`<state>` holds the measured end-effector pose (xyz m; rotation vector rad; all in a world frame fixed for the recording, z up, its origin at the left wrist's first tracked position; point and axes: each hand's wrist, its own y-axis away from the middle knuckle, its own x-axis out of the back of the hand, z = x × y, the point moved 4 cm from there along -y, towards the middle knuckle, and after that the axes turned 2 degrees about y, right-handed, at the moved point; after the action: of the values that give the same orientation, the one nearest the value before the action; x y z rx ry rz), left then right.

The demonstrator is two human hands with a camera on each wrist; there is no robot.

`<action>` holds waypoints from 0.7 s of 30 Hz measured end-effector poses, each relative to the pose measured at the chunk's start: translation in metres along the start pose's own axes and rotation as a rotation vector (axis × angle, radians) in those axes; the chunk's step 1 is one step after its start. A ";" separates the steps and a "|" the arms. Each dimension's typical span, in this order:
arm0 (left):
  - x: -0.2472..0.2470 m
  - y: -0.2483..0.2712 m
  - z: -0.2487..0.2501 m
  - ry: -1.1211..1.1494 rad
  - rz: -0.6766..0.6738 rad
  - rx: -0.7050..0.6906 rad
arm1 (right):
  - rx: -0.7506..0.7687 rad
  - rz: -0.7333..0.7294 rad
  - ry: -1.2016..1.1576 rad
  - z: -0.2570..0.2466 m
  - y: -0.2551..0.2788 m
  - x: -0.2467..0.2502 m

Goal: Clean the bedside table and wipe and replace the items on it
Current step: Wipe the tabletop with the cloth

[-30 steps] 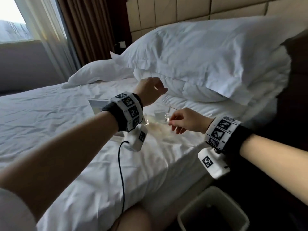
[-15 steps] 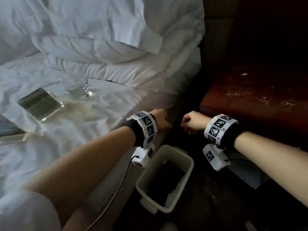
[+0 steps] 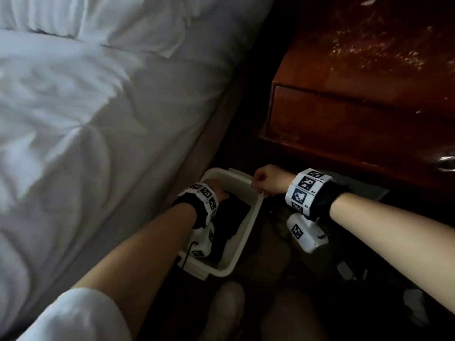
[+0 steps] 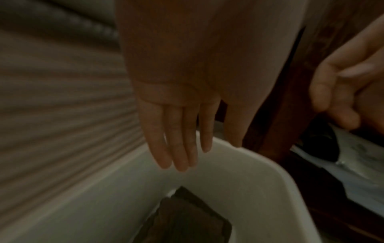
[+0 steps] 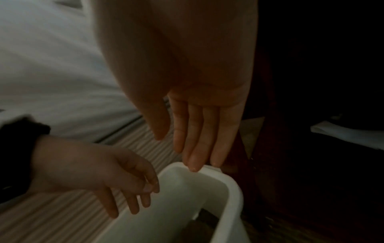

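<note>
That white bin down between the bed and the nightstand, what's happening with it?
A person is bending over the white bin, which stands on the floor between the bed and the wooden bedside table. Both hands are open and hold nothing: the left hand reaches down into the bin's mouth, above something dark lying inside, while the right hand has its fingertips at the rim. The tabletop looks dusty or speckled, apparently not yet wiped.

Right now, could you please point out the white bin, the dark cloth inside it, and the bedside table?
white bin [image 3: 256, 212]: head view, right rim.
dark cloth [image 3: 234, 215]: head view, middle.
bedside table [image 3: 357, 124]: head view, drawer front.
</note>
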<state>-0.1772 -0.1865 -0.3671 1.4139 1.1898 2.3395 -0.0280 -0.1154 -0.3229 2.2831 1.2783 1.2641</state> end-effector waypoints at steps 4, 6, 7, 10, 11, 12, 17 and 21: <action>-0.037 -0.028 -0.014 0.061 -0.017 0.022 | -0.058 -0.045 -0.034 0.033 -0.017 -0.018; -0.053 -0.040 -0.020 0.067 -0.034 0.053 | -0.081 -0.060 -0.045 0.050 -0.024 -0.028; -0.056 -0.045 -0.024 0.060 -0.027 0.076 | -0.083 -0.064 -0.052 0.056 -0.027 -0.031; -0.069 -0.057 -0.034 0.065 -0.036 0.139 | -0.103 -0.098 -0.056 0.068 -0.034 -0.038; -0.072 -0.060 -0.037 0.080 -0.031 0.147 | -0.114 -0.108 -0.062 0.071 -0.037 -0.040; -0.074 -0.065 -0.039 0.095 -0.027 0.157 | -0.124 -0.112 -0.075 0.073 -0.041 -0.040; -0.092 -0.079 -0.045 0.226 -0.134 0.119 | -0.156 -0.094 -0.154 0.076 -0.051 -0.046; -0.105 -0.086 -0.049 0.270 -0.132 0.121 | -0.142 -0.074 -0.155 0.077 -0.056 -0.051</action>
<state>-0.1811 -0.2083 -0.5094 1.0367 1.4681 2.4575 -0.0129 -0.1072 -0.4290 2.1676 1.1692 1.0926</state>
